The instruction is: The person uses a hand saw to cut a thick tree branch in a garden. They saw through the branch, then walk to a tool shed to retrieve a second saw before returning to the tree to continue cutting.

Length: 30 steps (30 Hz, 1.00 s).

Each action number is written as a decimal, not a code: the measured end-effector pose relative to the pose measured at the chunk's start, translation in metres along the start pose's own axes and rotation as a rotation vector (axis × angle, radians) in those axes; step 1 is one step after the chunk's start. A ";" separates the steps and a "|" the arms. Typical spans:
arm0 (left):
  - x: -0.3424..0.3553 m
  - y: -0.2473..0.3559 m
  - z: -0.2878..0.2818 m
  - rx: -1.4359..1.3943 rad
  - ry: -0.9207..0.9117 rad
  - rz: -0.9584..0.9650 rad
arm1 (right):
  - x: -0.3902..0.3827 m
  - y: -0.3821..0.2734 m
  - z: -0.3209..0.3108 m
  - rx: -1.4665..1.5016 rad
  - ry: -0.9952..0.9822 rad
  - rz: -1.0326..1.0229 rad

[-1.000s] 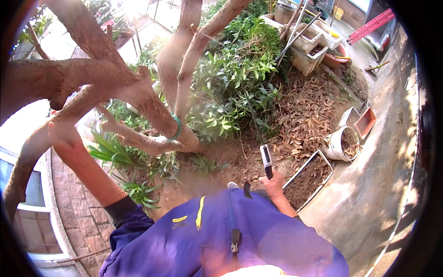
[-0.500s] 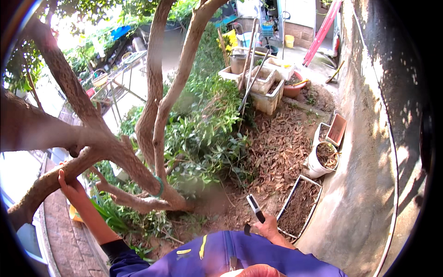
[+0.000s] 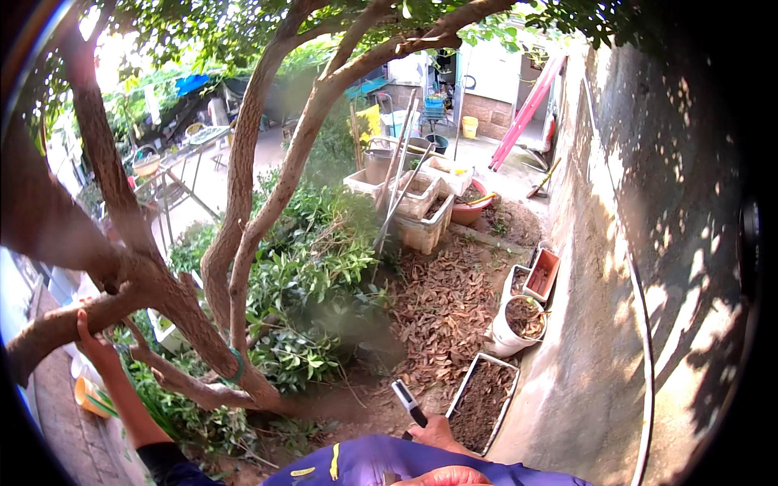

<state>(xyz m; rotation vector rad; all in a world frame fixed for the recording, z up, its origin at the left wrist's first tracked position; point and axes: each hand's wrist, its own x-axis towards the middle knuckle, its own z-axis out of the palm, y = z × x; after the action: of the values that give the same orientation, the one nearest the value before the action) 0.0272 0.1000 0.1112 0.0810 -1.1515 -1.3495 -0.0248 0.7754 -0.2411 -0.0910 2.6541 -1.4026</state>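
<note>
At the lower left my left arm reaches up, and my left hand (image 3: pixel 99 350) grips a thick tree branch (image 3: pixel 57 330) from below. One digit lies upright against the near side of the bark; the rest are partly hidden by the branch. Low in the middle, my right hand (image 3: pixel 438 432) is closed around a slim tool with a white and black body (image 3: pixel 408 402). Its white end points up and to the left, away from me. What kind of tool it is does not show. The tree trunk (image 3: pixel 194 324) forks into several limbs in front of me.
Leafy shrubs (image 3: pixel 300 267) fill the ground beyond the trunk. To the right are a soil-filled planter (image 3: pixel 502 387), a white bucket (image 3: pixel 504 334) and a concrete wall (image 3: pixel 600 340) with a hose (image 3: pixel 647 348). Long poles (image 3: pixel 397 174) lean on stacked planters (image 3: pixel 423 231); dry leaves (image 3: pixel 438 308) cover the soil.
The view has tilted up and turned right, so the scene sits lower and further left. My left hand stays on the branch, and my right still holds the tool.
</note>
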 end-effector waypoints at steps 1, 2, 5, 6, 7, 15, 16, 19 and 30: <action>0.009 -0.004 -0.020 0.084 -0.101 0.075 | -0.004 -0.001 0.002 -0.018 -0.052 0.050; 0.023 -0.015 -0.065 0.656 -0.309 0.682 | -0.006 -0.025 -0.005 -0.029 -0.102 0.062; 0.005 -0.020 -0.030 0.745 -0.350 0.679 | -0.006 -0.028 -0.012 0.048 -0.130 0.085; 0.009 -0.012 -0.041 0.759 -0.324 0.644 | -0.012 -0.063 -0.021 0.069 -0.162 0.132; 0.002 -0.007 -0.037 0.873 -0.312 0.765 | -0.015 -0.084 -0.027 0.093 -0.191 0.157; -0.017 0.015 0.020 -0.001 -0.017 0.007 | -0.024 -0.077 -0.008 0.265 -0.177 0.117; -0.019 0.018 0.025 0.006 0.008 0.004 | -0.026 -0.077 -0.003 0.278 -0.160 0.098; -0.020 0.020 0.026 0.047 -0.011 0.018 | -0.027 -0.080 0.004 0.074 -0.061 -0.044; -0.012 0.007 -0.011 0.641 -0.367 0.605 | -0.038 -0.140 0.054 0.143 -0.087 -0.143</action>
<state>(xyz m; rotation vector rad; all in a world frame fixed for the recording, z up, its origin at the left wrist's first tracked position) 0.0415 0.1056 0.1032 -0.0560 -1.7164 -0.4364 0.0196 0.6563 -0.1519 -0.3239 2.5127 -1.5879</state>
